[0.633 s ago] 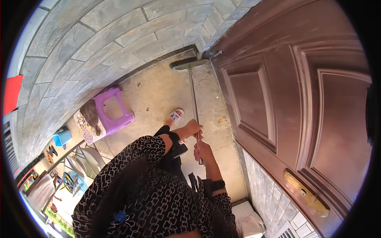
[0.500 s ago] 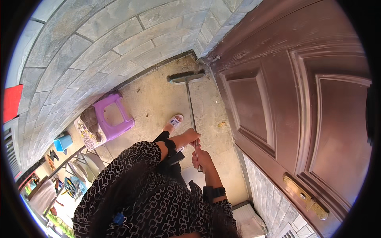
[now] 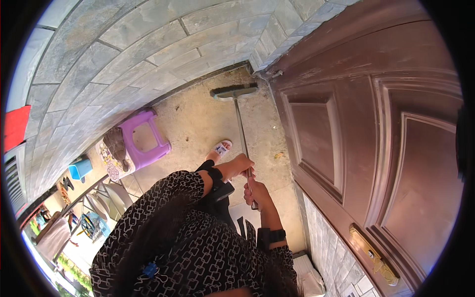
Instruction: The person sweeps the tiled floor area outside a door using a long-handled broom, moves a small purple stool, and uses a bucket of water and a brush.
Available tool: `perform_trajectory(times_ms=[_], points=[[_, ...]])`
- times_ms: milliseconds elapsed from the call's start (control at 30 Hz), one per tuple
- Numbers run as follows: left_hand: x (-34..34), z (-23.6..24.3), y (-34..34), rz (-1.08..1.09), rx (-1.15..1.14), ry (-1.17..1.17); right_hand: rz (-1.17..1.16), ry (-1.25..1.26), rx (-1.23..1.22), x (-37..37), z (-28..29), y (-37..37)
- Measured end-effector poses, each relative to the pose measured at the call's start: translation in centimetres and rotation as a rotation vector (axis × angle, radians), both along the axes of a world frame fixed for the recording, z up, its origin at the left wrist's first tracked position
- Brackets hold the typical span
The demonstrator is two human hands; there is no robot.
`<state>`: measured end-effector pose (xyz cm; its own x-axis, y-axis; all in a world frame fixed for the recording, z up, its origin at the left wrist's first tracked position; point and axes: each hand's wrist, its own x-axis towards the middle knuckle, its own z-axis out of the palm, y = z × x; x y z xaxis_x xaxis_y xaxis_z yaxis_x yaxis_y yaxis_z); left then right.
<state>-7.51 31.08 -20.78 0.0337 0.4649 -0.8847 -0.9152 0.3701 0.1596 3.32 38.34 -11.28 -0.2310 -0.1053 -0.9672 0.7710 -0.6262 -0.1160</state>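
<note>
The broom (image 3: 239, 116) (dark-bristled) has a slim, grey, metallic-looking handle (image 3: 242, 129).

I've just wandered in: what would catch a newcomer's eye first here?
Probably the brown door filling the right side, with its gold handle plate at lower right. The bright purple stool stands out beside the grey wall at left. In the middle, the left hand and right hand grip a broom, its bristled head above them.

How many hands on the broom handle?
2. The left hand grips the broom handle nearer the brush; the right hand grips it near its other end. Neither is hidden, though some fingers are.
</note>
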Motion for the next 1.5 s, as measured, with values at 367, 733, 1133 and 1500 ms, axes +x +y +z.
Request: perform_trajectory(times_ms=[367, 733, 1133, 1500], points=[[-1.1, 0.5, -1.4, 0.211, 0.118, 0.035, 0.356, 0.081, 0.237, -2.1, 0.8, -0.3], [1.1, 1.2, -4.7, 0.13, 0.083, -0.102, 0.237, 0.015, 0.093, 0.2, 2.8, -3.2], [-4.5, 0.7, -1.1, -0.207, -0.032, 0.403, 0.123, 0.1, 0.107, -4.4, -0.3, -0.5], [-8.3, -4.8, 1.2, -0.22, -0.143, 0.578, 0.145, 0.197, 0.123, -9.0, -4.8, 1.8]])
